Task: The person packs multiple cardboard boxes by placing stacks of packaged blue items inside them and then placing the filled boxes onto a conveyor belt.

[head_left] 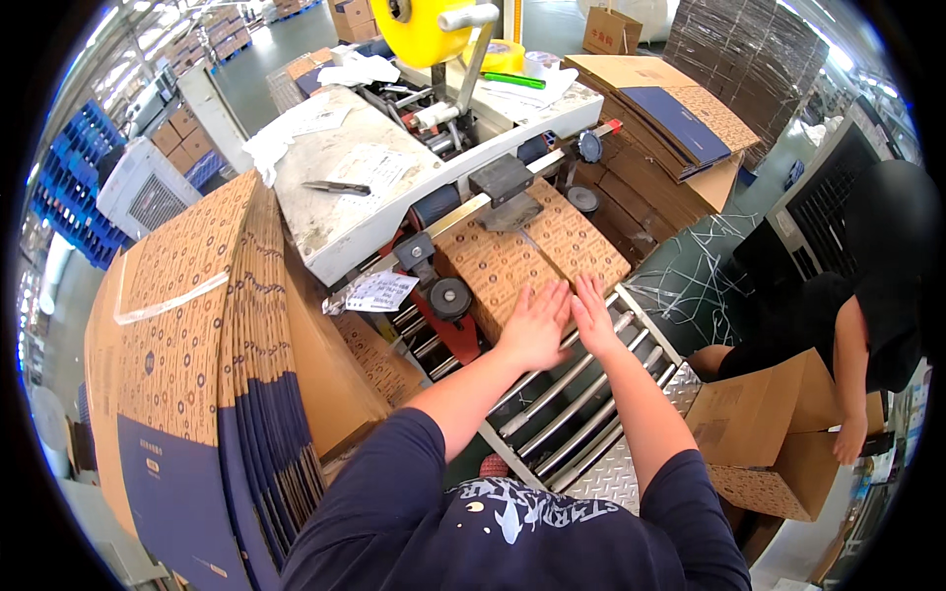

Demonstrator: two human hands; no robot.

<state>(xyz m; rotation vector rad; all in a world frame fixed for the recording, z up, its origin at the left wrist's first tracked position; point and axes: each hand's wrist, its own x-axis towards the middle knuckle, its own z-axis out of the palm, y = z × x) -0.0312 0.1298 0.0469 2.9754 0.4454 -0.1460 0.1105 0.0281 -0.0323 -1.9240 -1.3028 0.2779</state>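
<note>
A patterned brown cardboard box [493, 271] lies on the roller conveyor with its top flaps folded in, meeting at a seam. Both my hands rest flat near its closest edge. My left hand [537, 320] has its fingers stretched over the top beside the seam. Just right of it, my right hand [591, 315] lies with fingers extended, close to the left one. The far part of the box sits under the metal head [505, 187] of a carton sealing machine [340, 212]. A black guide wheel [450, 297] stands by the box's left side.
Metal rollers [562, 414] run between me and the box. Flattened cartons [177, 364] stand stacked at left; more cartons [680, 118] lie at back right. A co-worker's hand [849, 440] is at an open box [759, 424] on the right. Loose straps [695, 271] litter the floor.
</note>
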